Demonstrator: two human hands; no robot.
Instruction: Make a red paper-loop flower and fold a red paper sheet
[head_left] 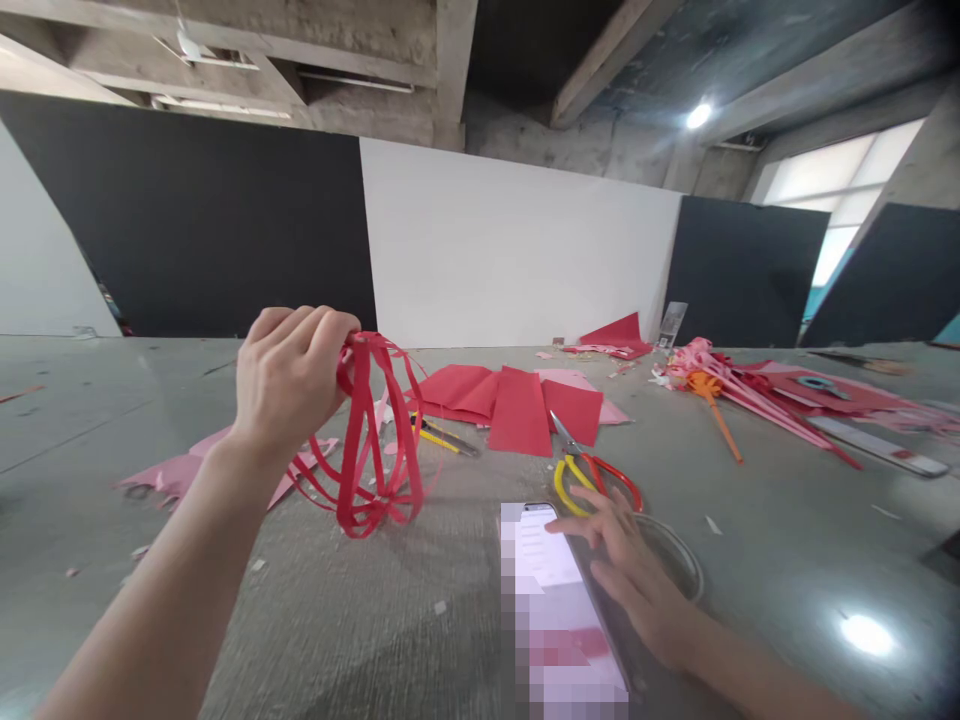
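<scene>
Raised at left centre, my left hand [296, 365] is closed around the top of a red paper-strip lantern [355, 430]. Its thin strips hang in loops above the floor and gather at the bottom. My right hand [626, 570] has its fingers spread over a smartphone [551, 575], with the index fingertip at the upper part of the lit screen. Part of the phone picture is blurred into blocks. Just beyond that hand lie scissors [572, 447] with one yellow and one red handle. A yellow utility knife [442, 437] rests behind the lantern.
Red paper sheets [519, 410] lie ahead on the grey floor, and pink paper [176, 465] is at left. Paper flowers with an orange one [706, 385] are at right, near a tape roll [823, 386]. A clear ring [694, 565] sits beside my right hand. White panels [517, 240] stand behind.
</scene>
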